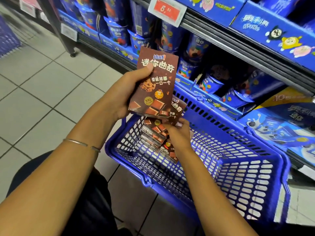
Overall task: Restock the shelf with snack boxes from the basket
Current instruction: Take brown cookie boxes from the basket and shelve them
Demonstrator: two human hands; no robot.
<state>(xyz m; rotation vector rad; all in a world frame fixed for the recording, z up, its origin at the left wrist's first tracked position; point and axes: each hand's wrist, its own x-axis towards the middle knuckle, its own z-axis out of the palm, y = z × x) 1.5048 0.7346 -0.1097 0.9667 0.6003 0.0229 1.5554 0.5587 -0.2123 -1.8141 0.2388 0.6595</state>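
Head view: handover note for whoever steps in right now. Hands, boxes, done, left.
Left hand grips a brown cardboard snack box upright above the blue plastic mesh basket.
Right hand reaches into the basket and pinches a second brown box by its lower edge.
Several more brown boxes lie stacked at the basket's left side.
Done: no brown box visible on the shelf, which holds blue snack cups.
Left: shelve both held boxes, then the rest.
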